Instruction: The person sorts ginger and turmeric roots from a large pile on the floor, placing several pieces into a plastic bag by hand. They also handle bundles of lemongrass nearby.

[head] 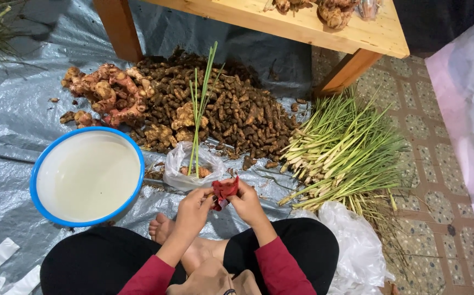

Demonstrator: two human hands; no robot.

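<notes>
The person is sitting cross-legged on a grey tarp (13,131) spread over the floor, and both hands are working together just above the bare feet. The left hand (193,210) is pinching the lower left side of a small crumpled red piece (225,191), fingers closed on it. The right hand (248,203) is gripping the same red piece from the right, thumb and fingers clamped on its edge, so the piece is being held between the two hands, in the air over the tarp's near middle.

Just beyond the hands, a clear plastic bag (179,172) is standing open on the tarp, with a few lemongrass stalks (198,114) sticking upright out of it and some pale root pieces inside. To the left of the bag, a round basin with a blue rim (43,158) is sitting on the tarp, holding cloudy water. Behind the bag, a large heap of brown turmeric roots (237,114) is lying toward the tarp's far side, with pinkish galangal roots (111,93) touching its left end. At the tarp's right edge, a bundle of lemongrass (340,153) is lying fanned out, partly on the tiled floor. A wooden counter (313,27) is standing beyond the heap, carrying more roots.
</notes>
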